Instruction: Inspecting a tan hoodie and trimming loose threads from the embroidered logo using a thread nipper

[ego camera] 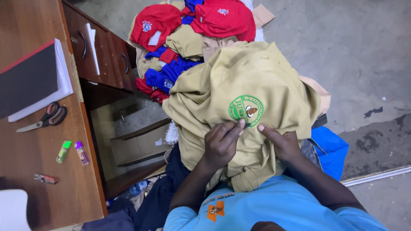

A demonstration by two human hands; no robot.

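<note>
Hands side by side, left hand [220, 143] and right hand [282, 143] fingertips pinching khaki shirt [252, 77] below green badge [245, 111]

Desk [25, 171] with scissors [45, 119], lighters [63, 151]

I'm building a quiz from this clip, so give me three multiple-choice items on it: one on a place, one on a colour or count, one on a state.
1. Where do the scissors lie?
A. on the wooden desk
B. on the concrete floor
C. on the garment pile

2. What colour is the round emblem on the khaki shirt?
A. red
B. green
C. blue

3. How do the left hand and right hand stand?
A. both lifted clear of the cloth
B. one holding the scissors
C. both on the shirt just below the emblem

Answers: 1 A, they rest on the desk beside the dark book. 2 B, the ring is green. 3 C, the fingertips of both press the fabric under the emblem.
</note>
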